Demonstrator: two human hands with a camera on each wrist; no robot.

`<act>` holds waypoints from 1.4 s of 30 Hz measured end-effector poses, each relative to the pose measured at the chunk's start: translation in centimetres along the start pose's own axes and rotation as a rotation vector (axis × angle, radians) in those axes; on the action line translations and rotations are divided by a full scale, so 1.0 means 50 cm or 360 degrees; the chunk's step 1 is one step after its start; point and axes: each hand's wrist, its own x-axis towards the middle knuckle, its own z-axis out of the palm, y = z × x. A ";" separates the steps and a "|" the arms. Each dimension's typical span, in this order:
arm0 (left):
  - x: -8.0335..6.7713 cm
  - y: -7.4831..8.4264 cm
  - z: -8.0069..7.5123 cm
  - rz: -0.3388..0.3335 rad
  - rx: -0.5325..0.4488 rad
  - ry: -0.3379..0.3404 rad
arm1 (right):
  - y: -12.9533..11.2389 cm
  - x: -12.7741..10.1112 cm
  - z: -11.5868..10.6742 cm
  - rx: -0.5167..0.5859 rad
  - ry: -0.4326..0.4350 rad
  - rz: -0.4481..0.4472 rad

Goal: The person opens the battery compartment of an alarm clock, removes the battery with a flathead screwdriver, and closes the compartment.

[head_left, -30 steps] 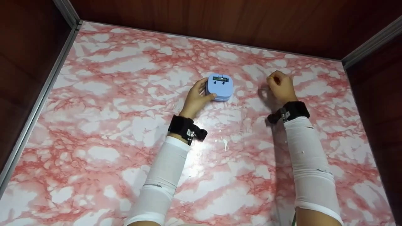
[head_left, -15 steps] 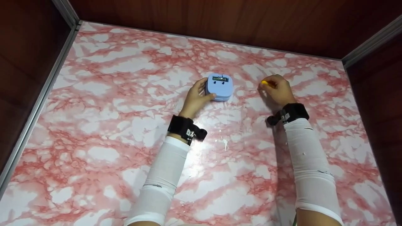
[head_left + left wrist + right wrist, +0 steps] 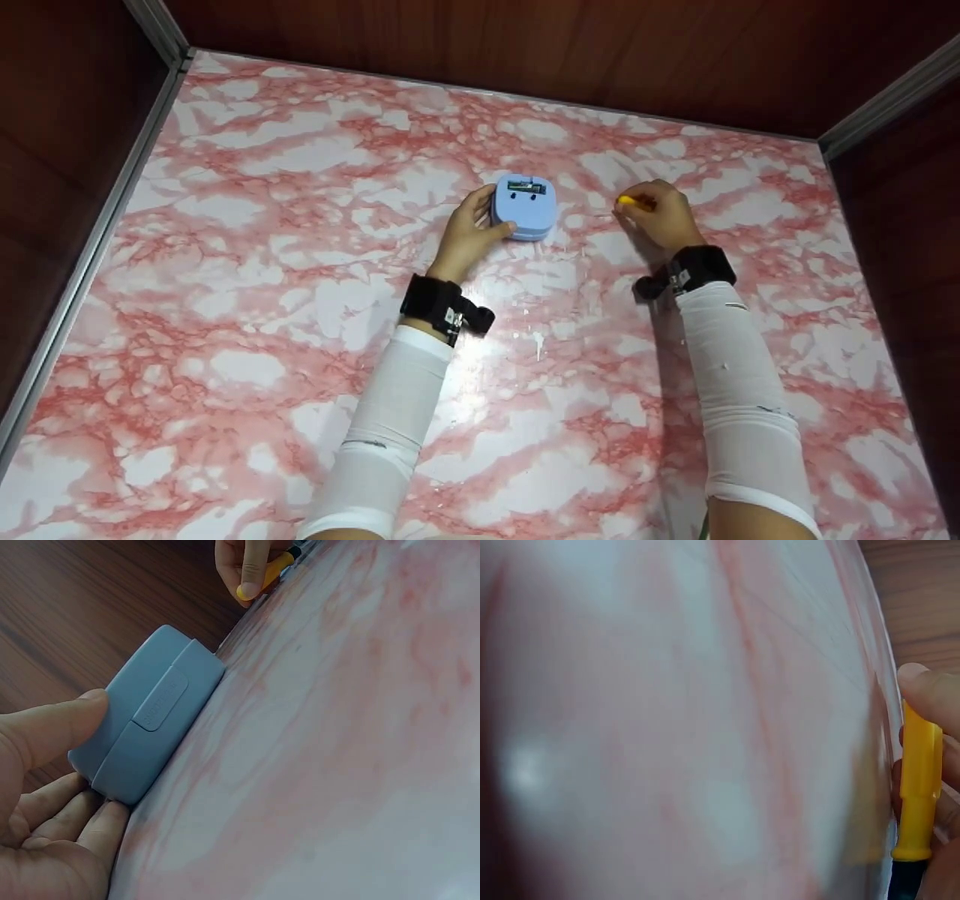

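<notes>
The left hand (image 3: 466,238) grips a blue box (image 3: 525,207) from its left side: the thumb (image 3: 56,727) lies along one face, and the other fingers (image 3: 71,814) curl at the near corner down by the surface (image 3: 300,225). The box is a rounded square of pale blue plastic, standing on the surface near the middle of its far half. In the head view its top has a small open slot with dark and green parts in it and two small dark holes below. In the left wrist view a raised tab (image 3: 159,706) on its side carries embossed lettering, too faint to read.

The right hand (image 3: 660,214) is closed on a yellow tool (image 3: 628,200), pinched between fingertips and thumb. In the right wrist view the yellow handle (image 3: 918,791) runs along the fingers, with a dark part at its lower end; the tip cannot be made out. The hand sits low over the surface, to the right of the box and apart from it, with the tool's yellow end pointing towards the box.

Both forearms reach forward from the near edge in white sleeves (image 3: 390,427), each with a black wrist strap (image 3: 442,306). The surface is pink-and-white marble pattern, walled by dark wood panels (image 3: 525,52).
</notes>
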 end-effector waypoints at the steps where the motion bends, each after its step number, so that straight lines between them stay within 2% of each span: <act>1: 0.000 0.000 0.000 0.0000 0.0000 -0.0001 | 0.000 0.000 0.001 -0.0006 0.0001 0.0002; 10: 0.002 -0.002 0.001 0.0006 0.0030 0.0010 | 0.002 0.002 0.003 -0.0010 -0.0018 0.0030; 30: 0.003 -0.004 0.001 0.0011 -0.0020 0.0009 | -0.013 0.008 -0.002 -0.0084 -0.0149 0.0082; 42: 0.002 -0.002 0.003 0.0005 -0.0037 0.0021 | -0.018 0.012 -0.005 -0.0137 -0.0161 0.0015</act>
